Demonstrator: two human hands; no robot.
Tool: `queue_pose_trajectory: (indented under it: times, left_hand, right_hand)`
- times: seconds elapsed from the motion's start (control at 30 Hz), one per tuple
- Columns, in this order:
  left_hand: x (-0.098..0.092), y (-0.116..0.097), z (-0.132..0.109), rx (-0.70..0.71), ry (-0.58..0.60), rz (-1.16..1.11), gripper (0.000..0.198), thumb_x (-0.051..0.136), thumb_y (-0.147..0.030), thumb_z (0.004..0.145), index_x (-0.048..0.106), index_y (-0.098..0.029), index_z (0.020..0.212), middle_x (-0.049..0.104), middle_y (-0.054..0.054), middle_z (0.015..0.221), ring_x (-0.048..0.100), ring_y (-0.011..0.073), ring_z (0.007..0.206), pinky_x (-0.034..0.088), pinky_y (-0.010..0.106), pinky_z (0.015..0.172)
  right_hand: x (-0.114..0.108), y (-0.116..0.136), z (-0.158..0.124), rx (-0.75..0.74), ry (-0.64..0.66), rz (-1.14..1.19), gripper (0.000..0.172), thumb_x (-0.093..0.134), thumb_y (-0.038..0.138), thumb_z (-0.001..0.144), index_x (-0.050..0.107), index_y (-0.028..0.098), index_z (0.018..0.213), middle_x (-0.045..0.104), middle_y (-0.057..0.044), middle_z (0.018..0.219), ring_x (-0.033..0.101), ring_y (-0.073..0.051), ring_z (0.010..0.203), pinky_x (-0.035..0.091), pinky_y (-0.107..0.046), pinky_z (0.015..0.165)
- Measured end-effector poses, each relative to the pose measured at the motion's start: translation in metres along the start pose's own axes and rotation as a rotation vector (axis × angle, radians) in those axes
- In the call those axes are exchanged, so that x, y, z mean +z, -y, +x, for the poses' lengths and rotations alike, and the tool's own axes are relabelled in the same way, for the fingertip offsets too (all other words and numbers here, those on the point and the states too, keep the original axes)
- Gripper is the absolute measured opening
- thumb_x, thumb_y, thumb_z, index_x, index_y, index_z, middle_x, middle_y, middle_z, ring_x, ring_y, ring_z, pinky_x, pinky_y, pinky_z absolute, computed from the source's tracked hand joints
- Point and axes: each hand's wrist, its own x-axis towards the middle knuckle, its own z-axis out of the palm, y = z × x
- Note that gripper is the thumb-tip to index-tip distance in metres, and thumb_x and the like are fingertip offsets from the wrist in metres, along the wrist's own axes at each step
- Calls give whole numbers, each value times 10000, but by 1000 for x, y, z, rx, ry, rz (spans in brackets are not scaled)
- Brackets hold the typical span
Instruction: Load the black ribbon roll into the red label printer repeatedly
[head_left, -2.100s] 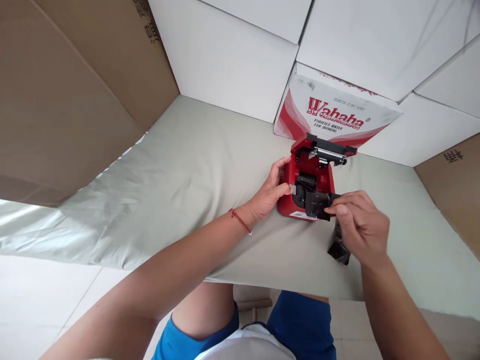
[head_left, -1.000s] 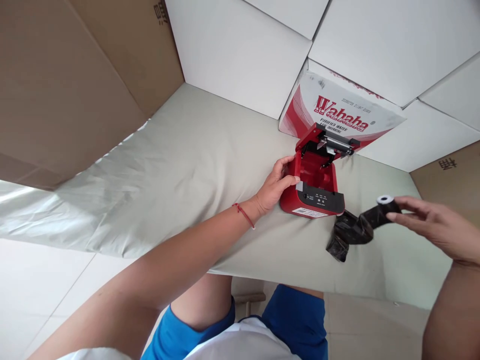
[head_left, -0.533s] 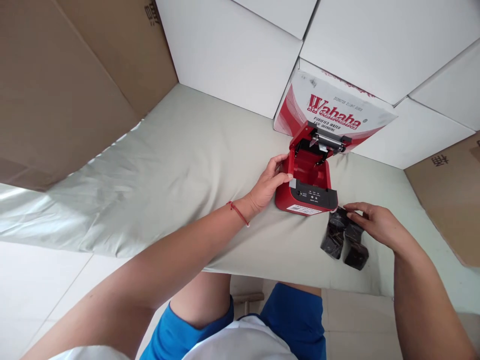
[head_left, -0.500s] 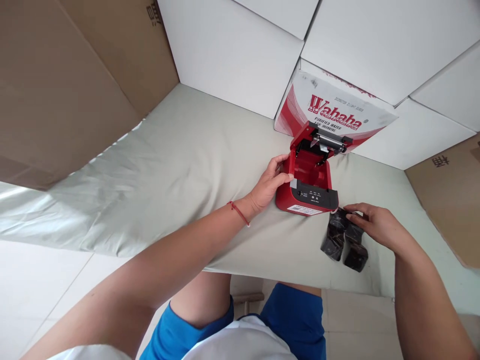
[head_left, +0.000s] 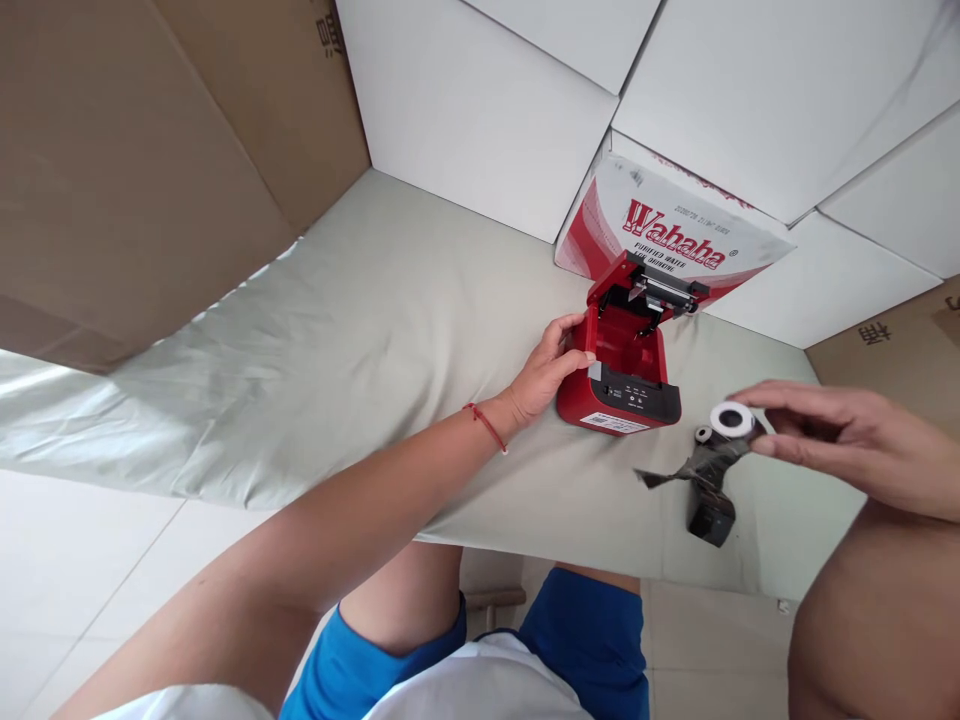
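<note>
Head view: right hand (head_left: 832, 435) has lifted a roll (head_left: 732, 437).

Across the pale green cloth (head_left: 405, 330), a Wahaha box (head_left: 667, 205) stands far, before white panels (head_left: 495, 120), with a brown carton (head_left: 135, 190) left, another carton (head_left: 900, 350) right, and floor tiles (head_left: 82, 560) near left.

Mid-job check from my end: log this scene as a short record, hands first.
left hand: holds red printer at its left side
right hand: holds white-cored black roll above pale green cloth
printer lid: raised open
on cloth: another black piece, partly hidden
behind printer: Wahaha water carton, white boxes
flanks: brown cartons
</note>
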Motion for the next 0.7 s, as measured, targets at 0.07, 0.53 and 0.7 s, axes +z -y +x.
queue_pose_trajectory:
  times: [0.07,0.53,0.7]
  left_hand:
    - [0,-1,-1,3,0,7,742,909,-510,809,604,-290,1449,718,91,1619,539,397,1687,372,611,1458]
    - [2,0,0,-10,-5,48,776,853,-513,818,553,-268,1491,716,114,1561,576,396,1630,406,610,1436]
    - [-5,1,-8,175,23,399,791,767,-631,978,515,-259,1629,513,186,1812,464,411,1752,333,656,1504]
  right_hand:
    - [7,22,16,-16,-22,-20,489,790,602,953,897,300,1322,908,-92,1137,841,-357,1103,672,-479,990]
    - [57,82,120,77,390,-262,462,673,289,1057,842,272,1487,901,-116,1341,818,-345,1170,523,-395,825]
    - [68,81,127,80,405,-181,426,697,278,1057,868,279,1447,909,-98,1333,819,-335,1194,545,-390,885]
